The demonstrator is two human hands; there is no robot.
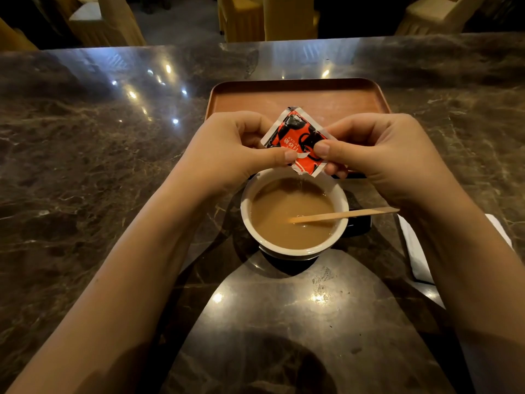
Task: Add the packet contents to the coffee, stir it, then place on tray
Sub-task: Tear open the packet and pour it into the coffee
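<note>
A red, black and white paper sugar packet (295, 142) is pinched between both thumbs and fingers, left hand (238, 150) and right hand (377, 155) closed on its sides, torn corner tipped down. A thin stream of grains falls into the round white-rimmed cup (294, 213) just below, full of light-brown milky coffee, with a flat wooden stirrer (343, 215) leaning in it. Beyond the hands lies a brown rectangular tray (298, 93). A folded white napkin (416, 251) lies right, on the dark polished marble table (99, 155). Yellow-covered chairs (289, 19) stand behind.
</note>
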